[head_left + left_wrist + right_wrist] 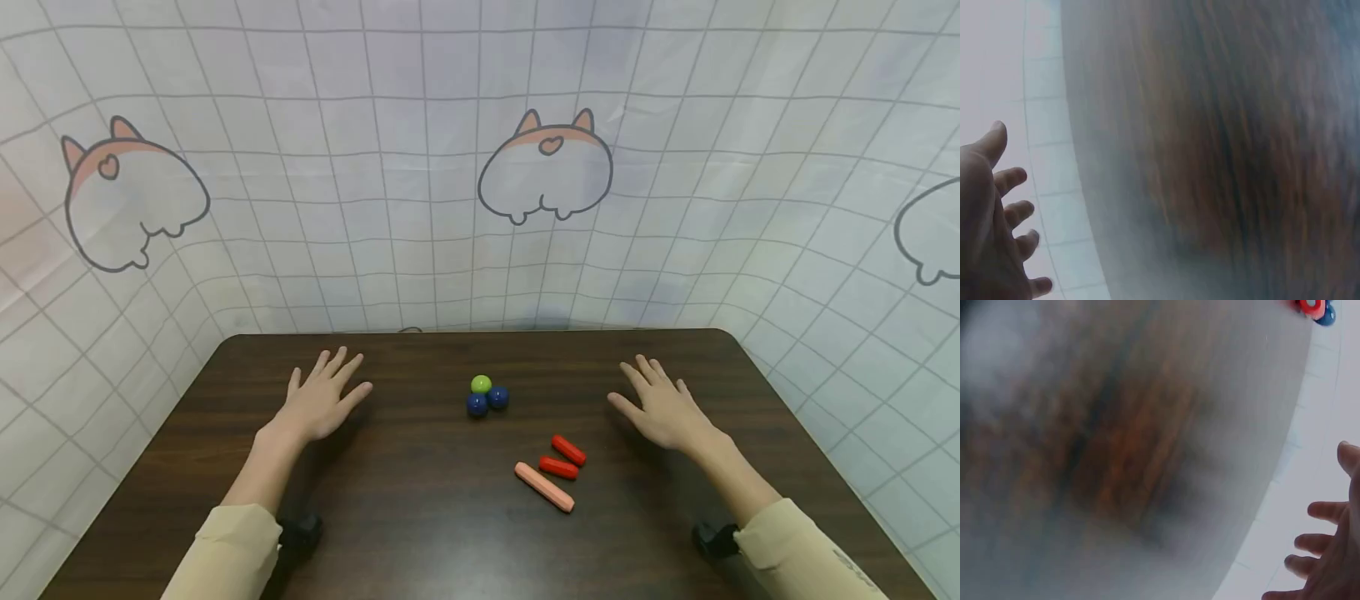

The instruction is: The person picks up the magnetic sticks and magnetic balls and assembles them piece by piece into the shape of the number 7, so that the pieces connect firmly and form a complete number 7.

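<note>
My left hand (318, 402) hovers over the left part of the dark wooden table, fingers spread and palm down, holding nothing. On the other side my right hand (663, 411) is spread the same way, also holding nothing. Between them, toward the back, a green ball (481, 384) touches two dark blue balls (477, 405). Nearer to me and right of the middle lie two short red sticks (558, 467) and a longer salmon-pink stick (544, 487). The right hand is nearest to the red sticks. Both wrist views show the fingers apart.
The wooden table (420, 533) has rounded far corners. Behind it and at both sides hangs a white gridded curtain (337, 167) with cartoon animal prints. A black band (300, 531) sits at the left wrist, and a similar black band (714, 540) at the right one.
</note>
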`<action>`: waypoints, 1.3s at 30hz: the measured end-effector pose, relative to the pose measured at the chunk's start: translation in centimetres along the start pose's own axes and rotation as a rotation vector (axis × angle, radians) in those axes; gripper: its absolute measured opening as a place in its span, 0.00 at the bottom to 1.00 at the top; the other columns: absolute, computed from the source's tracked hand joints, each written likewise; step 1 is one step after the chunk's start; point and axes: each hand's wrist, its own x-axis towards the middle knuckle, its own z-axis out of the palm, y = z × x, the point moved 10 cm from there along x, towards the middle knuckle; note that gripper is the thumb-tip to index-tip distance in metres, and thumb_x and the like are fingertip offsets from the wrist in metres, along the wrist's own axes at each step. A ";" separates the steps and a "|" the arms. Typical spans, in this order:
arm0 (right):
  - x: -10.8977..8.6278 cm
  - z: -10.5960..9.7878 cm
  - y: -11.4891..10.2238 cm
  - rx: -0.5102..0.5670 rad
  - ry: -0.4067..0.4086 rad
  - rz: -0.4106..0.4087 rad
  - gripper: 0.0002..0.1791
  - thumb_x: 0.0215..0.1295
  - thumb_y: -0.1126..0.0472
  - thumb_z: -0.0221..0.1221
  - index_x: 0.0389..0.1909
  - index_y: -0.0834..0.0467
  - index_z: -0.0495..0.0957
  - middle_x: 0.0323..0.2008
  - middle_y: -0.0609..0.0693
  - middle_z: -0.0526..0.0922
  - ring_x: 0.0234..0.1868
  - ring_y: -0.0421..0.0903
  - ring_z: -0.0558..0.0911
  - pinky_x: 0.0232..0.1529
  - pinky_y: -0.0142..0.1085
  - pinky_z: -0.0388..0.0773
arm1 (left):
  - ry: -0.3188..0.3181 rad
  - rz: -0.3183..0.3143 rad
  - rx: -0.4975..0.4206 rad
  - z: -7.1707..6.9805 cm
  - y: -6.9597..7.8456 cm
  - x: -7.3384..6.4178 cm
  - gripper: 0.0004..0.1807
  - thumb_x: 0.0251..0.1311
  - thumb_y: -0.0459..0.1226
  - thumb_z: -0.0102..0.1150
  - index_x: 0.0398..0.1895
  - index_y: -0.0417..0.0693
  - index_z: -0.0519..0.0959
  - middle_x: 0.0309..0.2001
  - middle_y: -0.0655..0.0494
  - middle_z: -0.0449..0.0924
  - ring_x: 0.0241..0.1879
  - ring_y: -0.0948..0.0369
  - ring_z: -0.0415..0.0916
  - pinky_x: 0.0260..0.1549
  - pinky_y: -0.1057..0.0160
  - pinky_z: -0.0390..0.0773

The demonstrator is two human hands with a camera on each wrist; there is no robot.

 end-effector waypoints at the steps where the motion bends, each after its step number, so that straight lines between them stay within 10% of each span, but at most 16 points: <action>1: -0.1 0.0 -0.2 -0.002 0.008 -0.009 0.42 0.80 0.38 0.47 0.78 0.66 0.56 0.78 0.72 0.49 0.77 0.71 0.48 0.66 0.75 0.44 | 0.003 0.009 -0.017 0.1 0.3 0.1 0.40 0.79 0.61 0.37 0.82 0.46 0.53 0.81 0.37 0.40 0.79 0.37 0.33 0.65 0.24 0.33; 15: -1.5 -0.2 -4.8 0.243 0.098 -0.196 0.15 0.75 0.58 0.61 0.54 0.65 0.80 0.49 0.56 0.85 0.51 0.57 0.83 0.52 0.55 0.78 | -0.048 0.129 -0.261 2.1 4.8 -0.6 0.27 0.79 0.48 0.50 0.70 0.40 0.72 0.70 0.37 0.66 0.70 0.37 0.63 0.62 0.28 0.60; 26: -1.0 1.7 -6.3 0.416 -0.041 -0.180 0.13 0.73 0.57 0.63 0.51 0.62 0.82 0.42 0.46 0.85 0.44 0.47 0.83 0.42 0.41 0.79 | -0.081 0.085 -0.502 3.7 6.7 -0.1 0.17 0.72 0.41 0.62 0.58 0.42 0.80 0.49 0.54 0.82 0.50 0.54 0.78 0.44 0.52 0.78; 39: -0.7 3.2 -7.6 0.465 -0.124 -0.221 0.13 0.70 0.58 0.66 0.48 0.62 0.81 0.37 0.45 0.82 0.38 0.43 0.81 0.38 0.36 0.77 | -0.062 -0.020 -0.654 5.8 7.7 2.4 0.18 0.64 0.38 0.71 0.56 0.43 0.82 0.52 0.52 0.82 0.49 0.54 0.77 0.45 0.54 0.77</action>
